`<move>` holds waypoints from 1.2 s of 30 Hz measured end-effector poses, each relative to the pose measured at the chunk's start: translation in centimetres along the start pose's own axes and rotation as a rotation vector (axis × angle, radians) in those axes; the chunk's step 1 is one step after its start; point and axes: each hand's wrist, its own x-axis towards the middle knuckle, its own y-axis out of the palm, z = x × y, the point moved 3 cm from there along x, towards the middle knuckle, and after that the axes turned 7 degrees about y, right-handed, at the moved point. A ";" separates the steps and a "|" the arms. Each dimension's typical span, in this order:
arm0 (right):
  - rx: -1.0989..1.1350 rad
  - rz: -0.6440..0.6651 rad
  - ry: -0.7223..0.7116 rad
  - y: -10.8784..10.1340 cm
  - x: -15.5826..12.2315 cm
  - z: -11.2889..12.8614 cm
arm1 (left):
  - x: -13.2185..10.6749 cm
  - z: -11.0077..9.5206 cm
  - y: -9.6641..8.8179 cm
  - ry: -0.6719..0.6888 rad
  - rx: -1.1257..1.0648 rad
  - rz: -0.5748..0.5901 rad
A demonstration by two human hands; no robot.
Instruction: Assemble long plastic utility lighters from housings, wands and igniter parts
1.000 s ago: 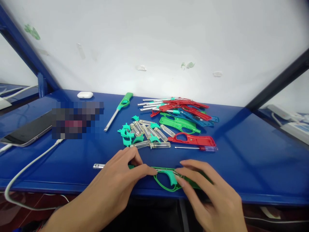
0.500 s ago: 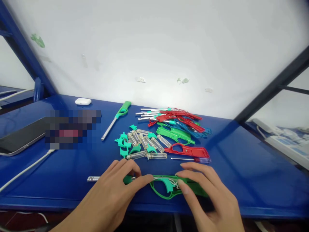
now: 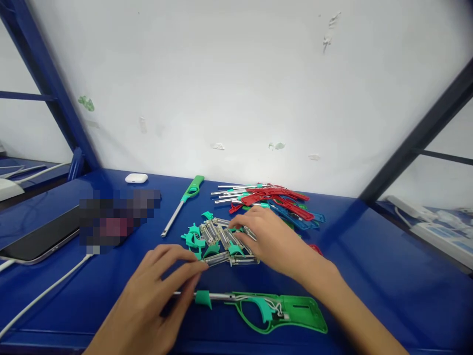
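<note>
A half-open green utility lighter [image 3: 295,315] lies along the desk's front edge, showing its wires, trigger and metal tube. My left hand [image 3: 158,281] is over the tube end, fingers bent and spread, with the fingertips just above a teal collar [image 3: 203,298]. My right hand [image 3: 264,236] reaches into a cluster of clear fuel tanks [image 3: 210,231]. Its thumb and forefinger stand apart at the tanks, and no firm grip shows. Teal trigger pieces [image 3: 192,237] lie among and beside the tanks. The right forearm passes above the green shell.
Behind the tanks is a heap of red, blue and green lighter parts [image 3: 273,197] with metal tubes. A whole green lighter [image 3: 181,204] lies left of it. A phone [image 3: 44,234], cable [image 3: 48,296] and white earbud case [image 3: 136,178] occupy the left side.
My right hand has left the green shell and moved forward to the fuel tanks. My left hand has lifted off the lighter and its fingers have spread. The camera view has tilted upward.
</note>
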 end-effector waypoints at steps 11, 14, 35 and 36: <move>-0.126 0.109 0.000 -0.6 6.4 -0.6 | -1.3 4.2 0.5 -0.164 0.125 -0.035; -0.150 0.094 0.108 -1.2 6.9 -2.9 | -1.6 4.4 0.7 -0.177 0.144 -0.039; 0.161 0.259 0.196 -2.5 3.7 -5.9 | -1.3 3.8 0.5 -0.186 0.113 -0.025; 0.154 0.238 0.186 -2.6 3.8 -5.9 | -1.2 3.8 0.5 -0.191 0.112 -0.029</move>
